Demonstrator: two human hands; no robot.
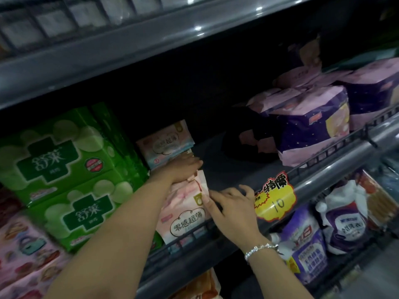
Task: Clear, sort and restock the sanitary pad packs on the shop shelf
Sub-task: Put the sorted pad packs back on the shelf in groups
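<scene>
A pale pink pad pack [183, 214] stands at the front of the shop shelf [226, 167], behind the low wire rail. My left hand [183, 169] lies over its top edge, fingers bent down onto it. My right hand [231, 206] touches the pack's right side with the thumb on its face and the fingers fairly straight. A second pink pad pack [166, 143] stands behind it. Green pad packs [64, 167] are stacked to the left. Purple-and-pink pad packs [311, 124] stand to the right.
A yellow price tag [274, 199] marked 10 hangs on the shelf rail. Bare shelf floor lies between the pink and purple packs. The shelf below holds purple detergent pouches [343, 223]. Pink printed packs [26, 251] sit at the lower left. Another shelf edge [129, 46] runs overhead.
</scene>
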